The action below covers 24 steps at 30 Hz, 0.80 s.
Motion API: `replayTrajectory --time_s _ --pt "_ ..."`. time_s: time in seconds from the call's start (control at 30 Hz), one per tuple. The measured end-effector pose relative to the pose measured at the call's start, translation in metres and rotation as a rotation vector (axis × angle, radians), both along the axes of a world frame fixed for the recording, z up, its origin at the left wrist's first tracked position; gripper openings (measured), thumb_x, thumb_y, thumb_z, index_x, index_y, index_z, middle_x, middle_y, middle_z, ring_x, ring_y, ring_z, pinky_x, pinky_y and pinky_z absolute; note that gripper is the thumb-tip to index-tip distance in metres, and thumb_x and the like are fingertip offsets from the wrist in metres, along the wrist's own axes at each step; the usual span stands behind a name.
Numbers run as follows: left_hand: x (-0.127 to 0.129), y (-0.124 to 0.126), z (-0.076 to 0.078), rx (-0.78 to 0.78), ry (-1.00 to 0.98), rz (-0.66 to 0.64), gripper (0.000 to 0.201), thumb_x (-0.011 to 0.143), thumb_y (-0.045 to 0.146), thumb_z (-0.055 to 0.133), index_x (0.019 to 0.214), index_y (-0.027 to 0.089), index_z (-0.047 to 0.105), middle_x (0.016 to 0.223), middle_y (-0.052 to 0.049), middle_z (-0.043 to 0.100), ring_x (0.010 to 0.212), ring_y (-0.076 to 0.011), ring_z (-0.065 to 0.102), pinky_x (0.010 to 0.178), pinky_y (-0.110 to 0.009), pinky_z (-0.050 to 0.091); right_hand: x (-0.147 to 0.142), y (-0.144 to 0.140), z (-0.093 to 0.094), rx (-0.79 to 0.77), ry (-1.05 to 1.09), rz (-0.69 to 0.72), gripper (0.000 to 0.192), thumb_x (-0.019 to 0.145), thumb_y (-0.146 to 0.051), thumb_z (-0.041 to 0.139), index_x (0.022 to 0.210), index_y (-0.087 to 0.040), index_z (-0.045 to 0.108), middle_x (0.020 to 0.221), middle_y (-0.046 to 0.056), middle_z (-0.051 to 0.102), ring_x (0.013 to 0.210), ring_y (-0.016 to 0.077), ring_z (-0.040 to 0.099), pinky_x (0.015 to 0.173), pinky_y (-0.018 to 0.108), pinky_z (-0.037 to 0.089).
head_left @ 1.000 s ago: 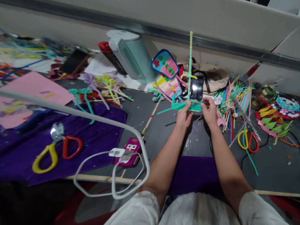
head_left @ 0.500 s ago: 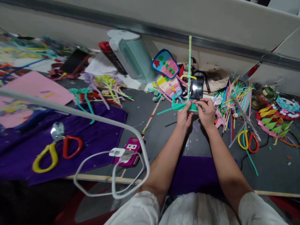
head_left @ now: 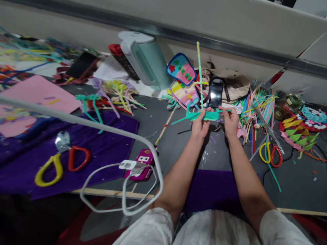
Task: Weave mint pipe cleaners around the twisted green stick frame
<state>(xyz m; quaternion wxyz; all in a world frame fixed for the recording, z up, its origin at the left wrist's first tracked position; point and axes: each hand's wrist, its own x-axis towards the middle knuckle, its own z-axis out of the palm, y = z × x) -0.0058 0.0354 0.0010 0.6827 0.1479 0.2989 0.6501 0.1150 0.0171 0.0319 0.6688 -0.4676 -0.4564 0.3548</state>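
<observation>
A teal pipe-cleaner bundle (head_left: 201, 116) lies crosswise between both hands, above the grey mat. My left hand (head_left: 199, 126) grips its middle from below. My right hand (head_left: 230, 120) pinches the thin teal strand (head_left: 224, 110) sticking out of its right end. One long pale-green pipe cleaner (head_left: 199, 73) rises upright from the bundle, with a small yellow loop (head_left: 201, 83) around it. Both forearms reach out from white sleeves at the bottom.
Behind the hands sit a black phone (head_left: 216, 94), colourful fan shapes (head_left: 181, 69) and a tan bag (head_left: 233, 85). Loose pipe cleaners (head_left: 255, 102) and scissors (head_left: 270, 153) lie right. Yellow-red scissors (head_left: 61, 163) rest on purple cloth (head_left: 107, 149) left. A white cable (head_left: 122, 200) and magenta charger (head_left: 141, 163) lie near.
The upright pipe cleaner has tilted left. My right hand has slid right, drawing a thin strand out of the bundle's end. The left hand stays put.
</observation>
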Motion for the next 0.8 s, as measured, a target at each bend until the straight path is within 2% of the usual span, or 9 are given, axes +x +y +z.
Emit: replayTrajectory --time_s 0.13,0.23,0.53,0.63,0.8 --pt "0.002 -0.004 0.007 -0.002 -0.012 -0.011 0.018 0.080 0.026 0.081 0.093 0.019 0.070 0.101 -0.007 0.080 0.106 -0.0234 0.075 0.091 -0.032 0.061 -0.001 0.004 -0.002 -0.096 0.142 0.050 0.034 0.080 -0.054 0.066 0.086 -0.025 0.050 0.087 0.004 0.078 0.075 0.0175 0.072 0.073 0.032 0.058" --pt "0.003 -0.007 0.012 0.001 -0.021 -0.032 0.014 0.082 0.025 0.079 0.090 0.017 0.070 0.097 -0.007 0.080 0.103 -0.0231 0.076 0.090 -0.032 0.062 -0.002 0.005 -0.002 -0.122 0.179 0.045 0.037 0.079 -0.057 0.065 0.088 -0.026 0.046 0.083 0.003 0.076 0.072 0.0180 0.072 0.066 0.031 0.057" --pt "0.005 -0.013 0.018 0.044 -0.014 -0.074 0.009 0.082 0.021 0.078 0.088 0.019 0.072 0.092 -0.005 0.080 0.099 -0.0217 0.076 0.092 -0.033 0.061 0.002 0.007 -0.004 -0.165 0.197 0.008 0.044 0.076 -0.062 0.067 0.090 -0.025 0.047 0.074 -0.001 0.073 0.067 0.0168 0.070 0.060 0.028 0.053" --pt "0.006 -0.015 0.022 0.055 -0.015 -0.092 0.008 0.082 0.019 0.077 0.088 0.018 0.072 0.087 -0.004 0.079 0.094 -0.0205 0.077 0.090 -0.032 0.062 0.004 0.009 -0.005 -0.190 0.199 -0.003 0.042 0.076 -0.061 0.067 0.088 -0.025 0.048 0.068 -0.003 0.069 0.062 0.0153 0.066 0.056 0.026 0.049" --pt "0.007 -0.017 0.024 0.069 -0.001 -0.116 0.011 0.079 0.019 0.081 0.086 0.017 0.072 0.083 -0.004 0.079 0.094 -0.0232 0.078 0.090 -0.035 0.062 0.005 0.010 -0.006 -0.239 0.293 0.041 0.041 0.073 -0.054 0.073 0.091 -0.025 0.052 0.067 -0.004 0.068 0.059 0.0142 0.063 0.055 0.025 0.048"
